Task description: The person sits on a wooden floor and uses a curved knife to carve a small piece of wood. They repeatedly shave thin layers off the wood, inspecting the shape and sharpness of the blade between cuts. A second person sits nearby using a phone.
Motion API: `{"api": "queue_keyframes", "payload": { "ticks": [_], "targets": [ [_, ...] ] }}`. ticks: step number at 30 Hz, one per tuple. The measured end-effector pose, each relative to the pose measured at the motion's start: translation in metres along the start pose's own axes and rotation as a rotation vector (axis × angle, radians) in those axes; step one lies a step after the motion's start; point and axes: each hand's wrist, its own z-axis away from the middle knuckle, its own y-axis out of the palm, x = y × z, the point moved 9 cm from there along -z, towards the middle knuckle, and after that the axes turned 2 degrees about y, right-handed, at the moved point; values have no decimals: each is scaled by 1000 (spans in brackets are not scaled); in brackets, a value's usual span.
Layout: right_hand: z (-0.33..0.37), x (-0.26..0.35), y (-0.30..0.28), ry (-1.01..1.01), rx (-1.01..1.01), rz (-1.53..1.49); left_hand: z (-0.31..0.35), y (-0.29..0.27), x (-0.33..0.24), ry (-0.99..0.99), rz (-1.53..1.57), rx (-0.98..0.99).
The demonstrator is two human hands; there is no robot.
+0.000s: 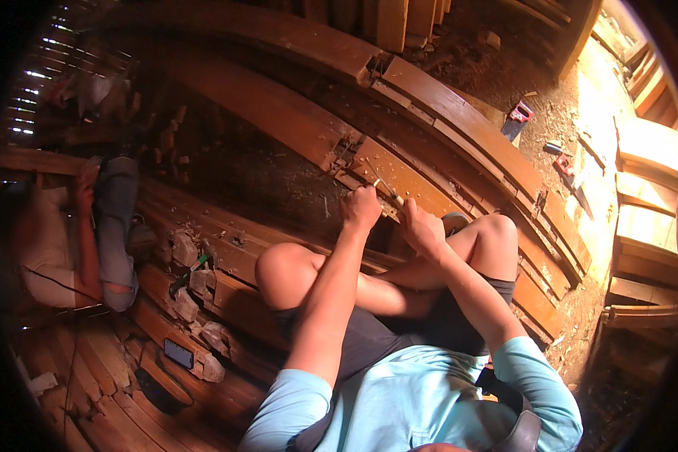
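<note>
My right hand (423, 227) is closed around the pale handle of a slim tool (396, 199), whose thin shaft points away over a long brown wooden beam (408, 177). Just to its left, my left hand (363, 207) makes a fist. A small yellowish end (377, 182) shows at the top of that fist; the rest of what it grips is hidden. Both hands are held above my crossed legs, near a notched joint (345, 151) in the beam. Wood chips lie scattered on the beam's face.
A second curved beam (459, 113) runs parallel beyond. Red-handled saws (521, 113) (563, 164) lie on the ground at right. Stacked boards (648, 218) stand farther right. At left sits another person (60, 241). A phone (178, 352) and a green-handled tool (200, 261) rest on timber.
</note>
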Motion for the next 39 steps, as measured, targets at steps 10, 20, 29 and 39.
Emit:
{"api": "queue_keyframes", "payload": {
  "ticks": [10, 20, 29, 39],
  "targets": [
    [-5, -6, 5, 74, 126, 87, 0, -6, -9, 19, -34, -11],
    [-7, -1, -1, -9, 78, 50, 1, -5, -4, -31, -15, -24],
    [-9, -1, -6, 15, 41, 43, 0, -3, -2, -63, 27, 17],
    [-4, 11, -25, -156, -202, -73, 1, 1, -3, -10, 74, 24]
  ]
}}
